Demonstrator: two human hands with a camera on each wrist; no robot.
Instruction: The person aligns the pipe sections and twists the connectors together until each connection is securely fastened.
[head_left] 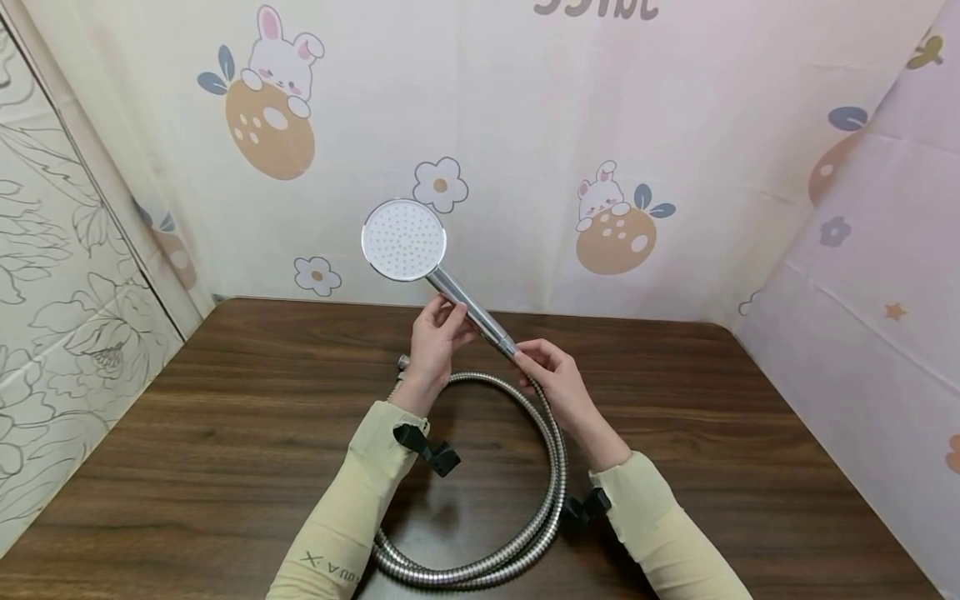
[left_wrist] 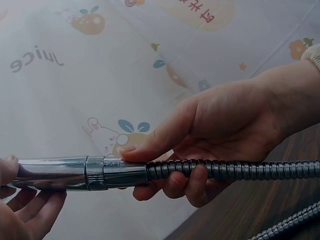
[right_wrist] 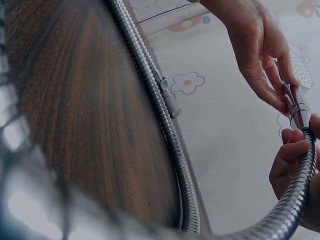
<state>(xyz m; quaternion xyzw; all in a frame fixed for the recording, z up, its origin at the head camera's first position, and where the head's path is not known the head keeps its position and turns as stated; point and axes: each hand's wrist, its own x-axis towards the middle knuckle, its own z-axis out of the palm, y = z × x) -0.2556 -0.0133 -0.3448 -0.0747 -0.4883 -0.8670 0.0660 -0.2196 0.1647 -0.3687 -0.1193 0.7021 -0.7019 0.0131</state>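
A chrome shower head (head_left: pixel 403 240) with a round white nozzle face is held up over the far part of the table, its handle slanting down to the right. My left hand (head_left: pixel 437 342) grips the handle between thumb and fingers. At the handle's lower end, my right hand (head_left: pixel 557 377) pinches the chrome connector nut (left_wrist: pixel 125 173) where the ribbed metal hose (left_wrist: pixel 240 170) joins on. In the left wrist view the nut sits flush against the handle. From there the hose runs down into a loose coil on the table.
The dark wooden table (head_left: pixel 247 417) carries the coiled hose. Its other end fitting (head_left: pixel 403 363) shows beside my left wrist. A printed cloth (head_left: pixel 510 167) with rabbits and flowers hangs behind the table, and a flower-patterned panel (head_left: pixel 67 333) stands at the left.
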